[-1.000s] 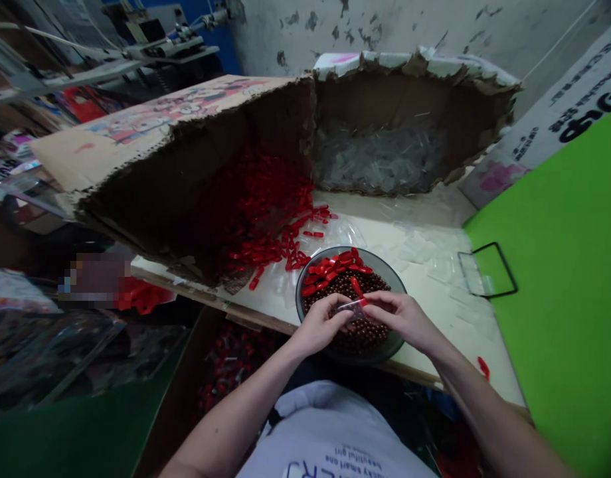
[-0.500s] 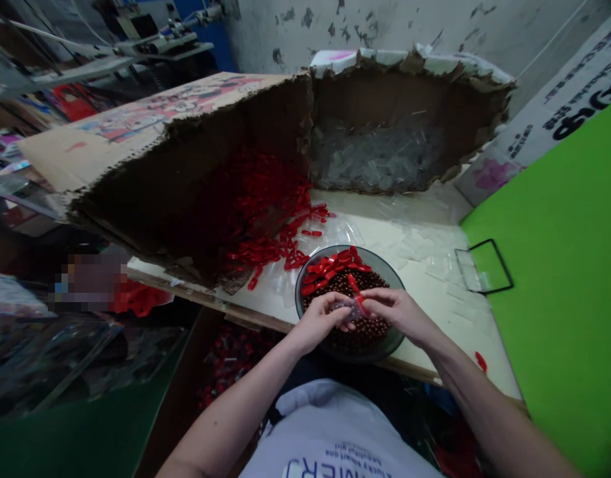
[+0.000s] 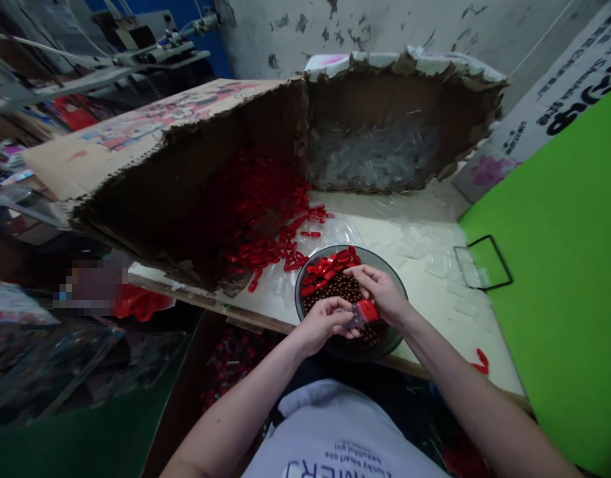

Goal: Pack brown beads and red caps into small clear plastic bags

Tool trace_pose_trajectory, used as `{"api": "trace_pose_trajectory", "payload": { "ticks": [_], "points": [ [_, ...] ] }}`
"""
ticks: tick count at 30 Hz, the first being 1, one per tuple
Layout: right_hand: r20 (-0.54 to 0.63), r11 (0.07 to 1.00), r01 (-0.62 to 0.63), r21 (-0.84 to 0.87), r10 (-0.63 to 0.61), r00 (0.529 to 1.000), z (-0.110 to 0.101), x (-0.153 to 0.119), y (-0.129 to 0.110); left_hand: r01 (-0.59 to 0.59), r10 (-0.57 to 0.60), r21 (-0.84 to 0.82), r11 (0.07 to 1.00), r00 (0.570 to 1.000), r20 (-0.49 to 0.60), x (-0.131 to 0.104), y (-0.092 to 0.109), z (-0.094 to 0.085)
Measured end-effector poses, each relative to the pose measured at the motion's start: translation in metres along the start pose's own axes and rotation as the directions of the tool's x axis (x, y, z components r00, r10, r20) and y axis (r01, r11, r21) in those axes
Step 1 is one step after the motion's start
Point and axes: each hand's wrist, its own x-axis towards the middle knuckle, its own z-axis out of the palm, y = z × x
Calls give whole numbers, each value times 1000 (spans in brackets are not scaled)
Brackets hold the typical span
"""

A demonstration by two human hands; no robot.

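Over the bowl, head view: my left hand grips the clear container, its red cap now folded down, so I'd call it closed. My right hand has let go, fingers loose, near the bowl's loose red caps.

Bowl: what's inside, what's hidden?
The bowl holds brown beads and, toward its far side, red caps. Its bottom is covered; the left hand and right hand hide part.

The left arm and right arm are slanting inward. The left hand is gripping between thumb and curled fingers; just beyond, the right hand is pointing bent fingers leftward.
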Motion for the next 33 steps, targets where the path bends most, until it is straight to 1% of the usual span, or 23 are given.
{"api": "trace_pose_trajectory", "payload": {
  "ticks": [3, 5, 9, 12, 14, 16, 20, 23, 25, 26, 27, 28, 29, 30, 31, 32, 33],
  "points": [
    [24, 989, 89, -116, -87, 996, 8, 0, 6, 20, -25, 52, 998, 995, 97, 1, -3, 11],
    [42, 985, 99, -143, -94, 995, 12, -2, 10, 16, -29, 96, 995, 990, 139, 0, -7, 18],
    [75, 990, 78, -114, -70, 995, 15, -11, 14, -21, 2, 147, 989, 992, 130, -8, -10, 26],
    [131, 993, 78, -93, -65, 989, 16, -18, 12, -15, -12, 198, 980, 991, 130, -14, -7, 29],
    [143, 993, 80, -85, -67, 987, 16, -20, 10, -5, -23, 224, 975, 992, 124, -16, -5, 31],
    [131, 995, 74, -65, -65, 989, 16, -18, 8, -6, -20, 211, 977, 993, 119, -15, -3, 32],
    [38, 998, 66, 7, -67, 997, 17, -9, 4, -58, 39, 154, 986, 992, 123, -4, -1, 35],
    [-21, 994, 39, 100, -37, 999, 11, 0, 0, -81, 58, 215, 973, 992, 110, 4, 5, 35],
    [-104, 985, 57, 166, -40, 994, -6, 7, -1, -96, 81, 300, 949, 995, 62, 4, 13, 30],
    [-172, 981, 82, 176, -51, 984, -19, 12, 0, -101, 99, 341, 935, 995, 21, 2, 17, 26],
    [-260, 981, 109, 161, -64, 964, -36, 17, 2, -102, 120, 372, 923, 992, -26, -2, 20, 19],
    [-359, 985, 128, 120, -77, 930, -54, 22, 6, -103, 145, 390, 915, 986, -79, -6, 23, 12],
    [-463, 991, 121, 52, -83, 883, -74, 28, 12, -106, 170, 397, 912, 977, -131, -11, 25, 4],
    [-573, 995, 94, -20, -89, 815, -94, 34, 18, -113, 198, 397, 911, 964, -179, -16, 25, -5],
    [-631, 996, 75, -44, -86, 771, -112, 39, 25, -125, 225, 388, 913, 948, -224, -20, 26, -13],
    [-667, 997, 56, -59, -81, 741, -128, 44, 32, -139, 247, 368, 919, 932, -265, -23, 25, -19],
    [-689, 997, 37, -69, -74, 721, -140, 49, 39, -152, 260, 336, 929, 917, -302, -25, 25, -22]
  ]
}}
